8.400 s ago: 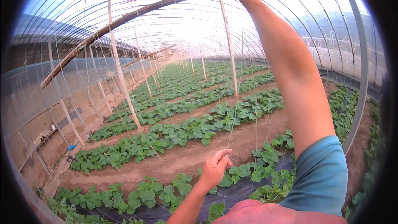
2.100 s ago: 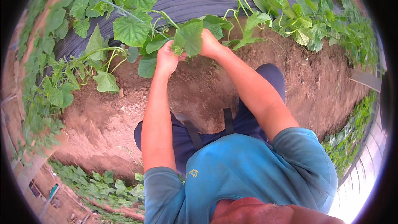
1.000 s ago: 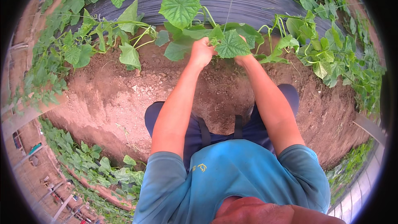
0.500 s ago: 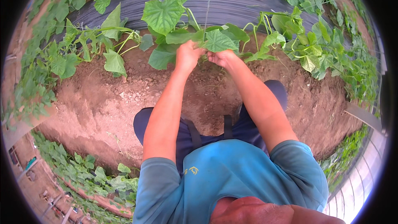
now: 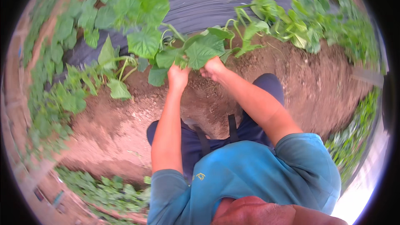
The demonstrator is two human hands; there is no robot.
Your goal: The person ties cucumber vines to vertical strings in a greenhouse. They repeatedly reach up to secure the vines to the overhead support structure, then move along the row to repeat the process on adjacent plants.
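A broad-leaved green vine, like a cucumber plant [image 5: 204,52], stands in front of me at the edge of the dark plastic sheet. My left hand [image 5: 178,76] is at its lower leaves, fingers bent in and partly covered by foliage. Just to the right, apart from it, my right hand [image 5: 212,68] is closed with curled fingers under a large leaf. What either hand grips, if anything, is hidden by the leaves and slightly blurred.
Dark plastic sheeting [image 5: 204,4] covers the bed beyond the plant. More vines [image 5: 308,21] spread to the right, and others [image 5: 71,91] to the left. Bare brown soil [image 5: 112,121] lies around my knees. Behind me runs another row of low plants [image 5: 104,191].
My hands, close together before, have drawn apart, and both sit a little lower. The view has turned, so the vines and ground appear shifted. The upright string above the plant no longer shows clearly.
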